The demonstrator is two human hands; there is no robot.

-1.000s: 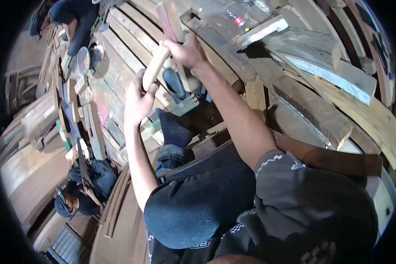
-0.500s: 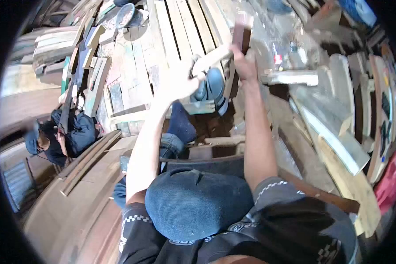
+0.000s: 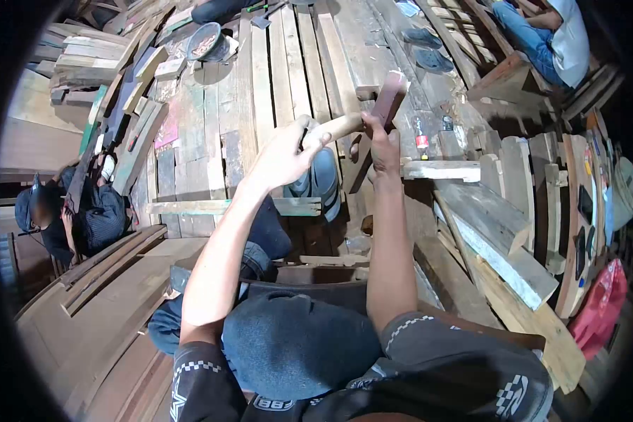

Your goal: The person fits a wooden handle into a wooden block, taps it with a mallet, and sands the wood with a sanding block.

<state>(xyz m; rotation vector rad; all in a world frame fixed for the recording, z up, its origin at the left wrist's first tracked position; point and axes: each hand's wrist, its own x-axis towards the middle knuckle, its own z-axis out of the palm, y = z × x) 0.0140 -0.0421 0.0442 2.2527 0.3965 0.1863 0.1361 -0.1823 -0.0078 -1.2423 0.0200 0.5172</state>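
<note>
My left hand (image 3: 288, 151) is closed around one end of a pale, rounded wooden piece (image 3: 339, 128), held out in front of me. My right hand (image 3: 383, 151) grips a long reddish-brown bar (image 3: 391, 97), slanted with its top to the right; its lower part runs down past the hand. The pale piece's far end meets the bar at the right-hand fingers. Below the hands lie grey-blue sandals (image 3: 325, 176) on the plank floor.
A bucket (image 3: 205, 42) stands far left. A seated person (image 3: 84, 211) holds a long piece at left; another (image 3: 548, 42) sits far right. Planks (image 3: 499, 239) are stacked at right, near a red-labelled bottle (image 3: 420, 133) and a pink bag (image 3: 598, 309).
The view has shifted, bringing more of the far floor into sight. The bar's top now leans further right, and both hands keep their hold on the same pieces.
</note>
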